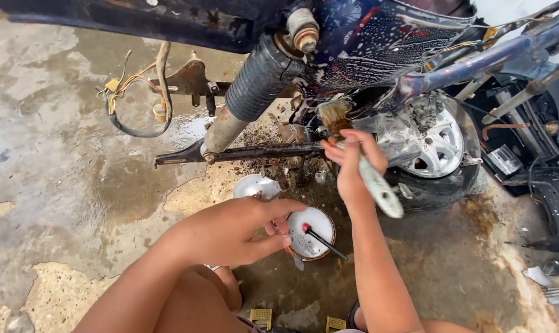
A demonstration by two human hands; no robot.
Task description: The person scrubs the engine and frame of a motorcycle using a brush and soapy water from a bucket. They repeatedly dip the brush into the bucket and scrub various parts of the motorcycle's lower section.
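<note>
brushing a soapy motorbike frame over a wet concrete floor

the right hand (348,161) has its fingers clamped on a paintbrush (358,161), bristles up against the grimy frame near the rear shock absorber (250,92). the left hand (236,231) grips the rim of a small tin (312,233) of white liquid on the floor (57,172), a thin stick (324,242) resting in it, near the wheel (438,151).

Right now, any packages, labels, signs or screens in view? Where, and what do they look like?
No signs or screens.
Small container: on the ground at the left hand, round, orange-brown wall, white foamy fill, a thin dark stick with a red tip in it.
Label: on a dark part at the right, behind the wheel; small, rectangular, pale; print too small to tell.
</note>
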